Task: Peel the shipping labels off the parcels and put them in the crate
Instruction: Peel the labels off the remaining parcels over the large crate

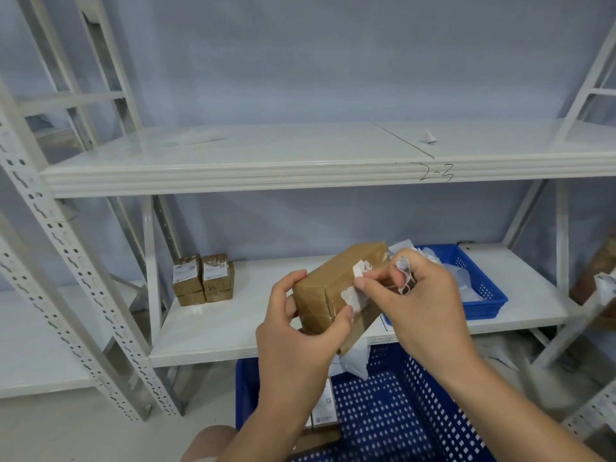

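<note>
My left hand [300, 331] grips a brown taped parcel [328, 281] from its near end, holding it up in front of the lower shelf. White scraps of label [350, 296] still cling to its top face. My right hand [423, 305] pinches one scrap with thumb and forefinger, and a crumpled torn label piece [405, 271] is tucked in its curled fingers. A large blue perforated crate [400, 418] sits below my hands, with labelled parcels [325, 408] in it. A stack of small labelled parcels [203, 278] stands on the lower shelf at the left.
A smaller blue tray [480, 278] holding white scraps and plastic sits on the lower shelf [240, 328] at the right. The upper shelf [266, 155] carries one paper scrap [427, 137]. White rack uprights [66, 261] flank both sides.
</note>
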